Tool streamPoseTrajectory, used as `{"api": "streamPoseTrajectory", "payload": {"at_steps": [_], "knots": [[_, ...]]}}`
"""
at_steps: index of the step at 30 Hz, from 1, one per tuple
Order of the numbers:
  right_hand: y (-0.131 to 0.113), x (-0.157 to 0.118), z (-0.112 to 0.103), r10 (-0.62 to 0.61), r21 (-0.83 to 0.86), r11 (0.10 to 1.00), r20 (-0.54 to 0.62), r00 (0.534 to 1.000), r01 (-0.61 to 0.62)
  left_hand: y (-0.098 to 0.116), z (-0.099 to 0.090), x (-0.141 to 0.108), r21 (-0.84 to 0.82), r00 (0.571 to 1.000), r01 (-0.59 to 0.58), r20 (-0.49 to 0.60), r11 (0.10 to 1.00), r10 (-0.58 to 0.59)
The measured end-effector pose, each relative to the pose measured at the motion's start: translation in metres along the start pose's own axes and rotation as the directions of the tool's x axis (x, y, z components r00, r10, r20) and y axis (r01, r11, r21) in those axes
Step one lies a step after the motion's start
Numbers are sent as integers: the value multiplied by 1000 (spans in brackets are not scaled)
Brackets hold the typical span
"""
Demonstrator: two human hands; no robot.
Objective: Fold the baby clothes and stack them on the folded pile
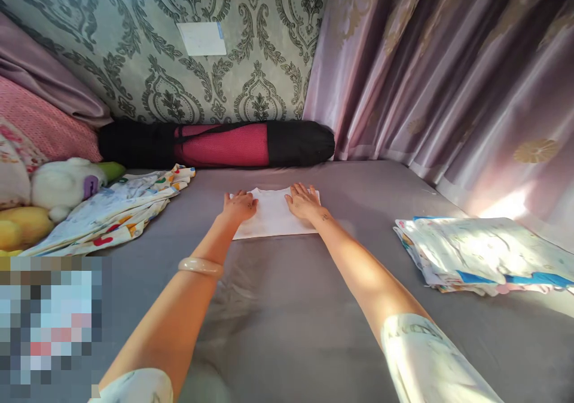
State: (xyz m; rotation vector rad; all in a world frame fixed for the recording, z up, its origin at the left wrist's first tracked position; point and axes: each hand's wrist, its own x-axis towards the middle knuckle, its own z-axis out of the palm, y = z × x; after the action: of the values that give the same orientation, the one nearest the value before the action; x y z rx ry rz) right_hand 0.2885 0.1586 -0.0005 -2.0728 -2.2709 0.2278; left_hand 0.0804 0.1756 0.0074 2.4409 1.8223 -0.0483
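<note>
A small white garment (272, 214), with what looks like a neckline at its far edge, lies flat on the grey bed sheet (287, 307). My left hand (242, 205) rests on its left side, the thumb toward the middle and the fingers pointing away from me. On the right side, my right hand (305, 202) lies flat with the fingers spread. Both hands touch the cloth without gripping it. A pale bangle (200, 266) circles my left forearm. The parts of the garment under my palms are hidden.
A stack of folded clothes (484, 250) lies at the right. Crumpled patterned cloth (112, 208) and a white plush toy (67, 185) are at the left. A black and red roll bag (219, 144) lies along the wall, beside a purple curtain (381, 62).
</note>
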Motion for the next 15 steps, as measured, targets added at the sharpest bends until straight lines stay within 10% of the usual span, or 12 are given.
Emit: {"api": "streamPoseTrajectory", "payload": {"at_steps": [15], "knots": [[19, 11, 17, -75, 84, 993, -34, 997, 77, -22, 34, 16, -112, 995, -2, -97, 994, -8]]}}
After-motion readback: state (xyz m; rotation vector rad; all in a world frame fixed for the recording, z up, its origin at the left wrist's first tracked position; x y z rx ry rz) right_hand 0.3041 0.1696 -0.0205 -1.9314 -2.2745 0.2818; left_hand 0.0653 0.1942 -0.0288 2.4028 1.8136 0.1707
